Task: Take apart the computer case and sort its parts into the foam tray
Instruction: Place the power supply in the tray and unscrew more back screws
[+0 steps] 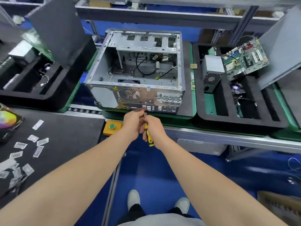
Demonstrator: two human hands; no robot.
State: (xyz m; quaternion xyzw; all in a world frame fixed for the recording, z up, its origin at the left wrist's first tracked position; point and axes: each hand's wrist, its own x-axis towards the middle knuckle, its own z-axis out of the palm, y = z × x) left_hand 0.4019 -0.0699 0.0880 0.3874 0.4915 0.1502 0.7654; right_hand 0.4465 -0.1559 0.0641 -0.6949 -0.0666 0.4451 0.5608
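Before computer case (104, 97), left hand (132, 125), right hand (155, 128) grip screwdriver (150, 141) (port markings blurred).

Bare forearms (91, 176); light grey top (161, 220), possibly T-shirt; black trousers (136, 211); plain white shoes (133, 199).

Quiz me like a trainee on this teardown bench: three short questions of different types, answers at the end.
1. True or false: the motherboard is mounted inside the computer case.
2. Which hand grips the yellow handle of the screwdriver? A) left B) right C) neither
3. Fill in: the grey box standing in the foam tray beside the motherboard is the ______.
Key: 1. False: it lies tilted in the foam tray, to the right of the case. 2. B, the right hand. 3. Power supply.
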